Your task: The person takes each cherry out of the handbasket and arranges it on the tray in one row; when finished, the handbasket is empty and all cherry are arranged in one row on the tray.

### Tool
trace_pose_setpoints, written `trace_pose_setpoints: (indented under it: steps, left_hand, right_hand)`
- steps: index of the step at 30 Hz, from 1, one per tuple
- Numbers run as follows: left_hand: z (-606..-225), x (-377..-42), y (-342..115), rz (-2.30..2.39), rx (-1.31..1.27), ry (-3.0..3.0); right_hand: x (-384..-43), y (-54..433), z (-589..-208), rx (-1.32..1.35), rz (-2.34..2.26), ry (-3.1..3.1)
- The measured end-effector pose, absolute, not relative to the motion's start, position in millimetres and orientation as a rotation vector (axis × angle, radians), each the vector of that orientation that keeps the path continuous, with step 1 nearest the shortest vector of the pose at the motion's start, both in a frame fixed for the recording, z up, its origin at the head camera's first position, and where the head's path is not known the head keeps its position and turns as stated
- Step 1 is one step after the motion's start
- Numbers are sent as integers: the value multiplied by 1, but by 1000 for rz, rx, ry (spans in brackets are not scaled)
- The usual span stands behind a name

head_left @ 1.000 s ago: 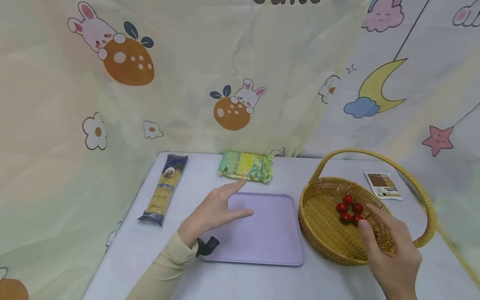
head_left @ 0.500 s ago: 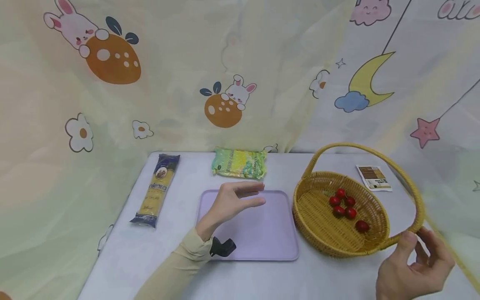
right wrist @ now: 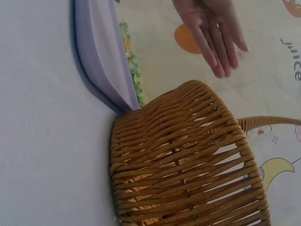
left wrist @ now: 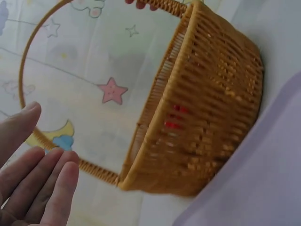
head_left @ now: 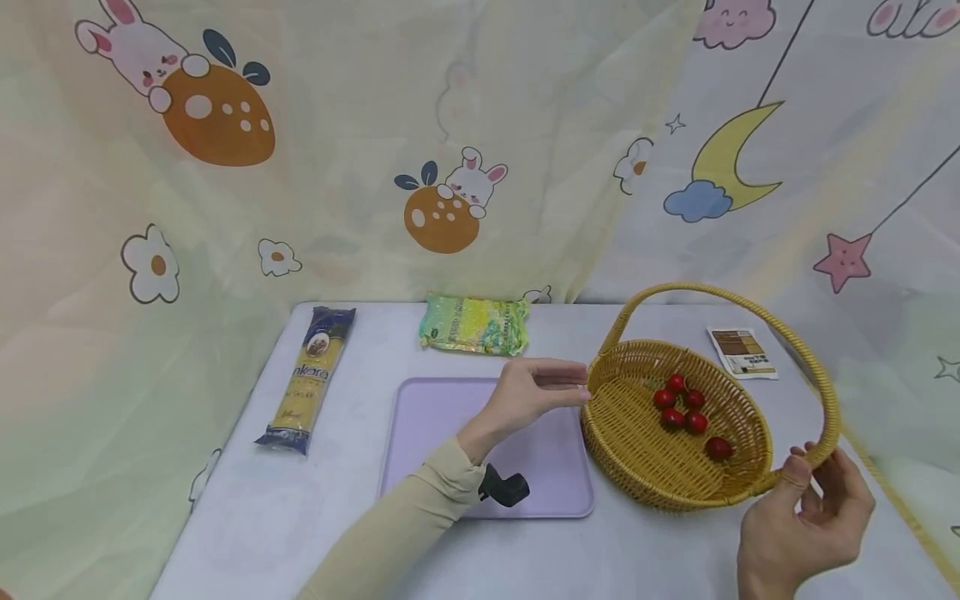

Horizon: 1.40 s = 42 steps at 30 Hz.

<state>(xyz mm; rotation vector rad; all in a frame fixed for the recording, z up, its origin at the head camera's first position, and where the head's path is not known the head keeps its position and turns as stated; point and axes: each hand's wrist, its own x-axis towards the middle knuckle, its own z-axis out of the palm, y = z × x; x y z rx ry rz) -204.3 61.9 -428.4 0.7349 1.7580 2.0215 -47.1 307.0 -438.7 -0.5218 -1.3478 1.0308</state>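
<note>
A brown wicker basket (head_left: 626, 471) with a tall hooped handle (head_left: 829, 392) stands at the right of the table. Several red cherries (head_left: 696, 422) lie inside, with one darker red fruit (head_left: 718, 449) nearer the front. My right hand (head_left: 802, 525) grips the handle's lower right end between thumb and fingers; its fingertips (left wrist: 140, 4) show over the handle in the left wrist view. My left hand (head_left: 525, 398) holds nothing. Its fingers are extended, thumb apart, toward the basket's left rim by the other handle end. The wicker wall (right wrist: 188, 155) fills much of the right wrist view.
A lilac tray (head_left: 558, 492) lies just left of the basket, partly under my left forearm. At the back are a green-yellow packet (head_left: 475, 325) and, behind the basket, a brown-white sachet (head_left: 742, 352). A spaghetti pack (head_left: 307, 379) lies on the left. A printed cloth (head_left: 337, 125) hangs behind.
My right hand has gone from over the cherries to the handle's right end and grips it. My left hand has moved right across the tray to the basket. The head view has shifted slightly.
</note>
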Motion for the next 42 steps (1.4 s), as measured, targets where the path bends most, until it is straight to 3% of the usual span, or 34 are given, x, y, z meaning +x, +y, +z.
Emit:
trace_pose_setpoints:
  steps: [21, 42]
  left_hand:
    - [-429, -223, 165, 1863, 727, 1898]
    - [-438, -232, 214, 1820, 580, 1938]
  right_hand:
    - [-46, 304, -438, -542, 1052, -1323]
    - [-46, 301, -438, -522, 1024, -1352]
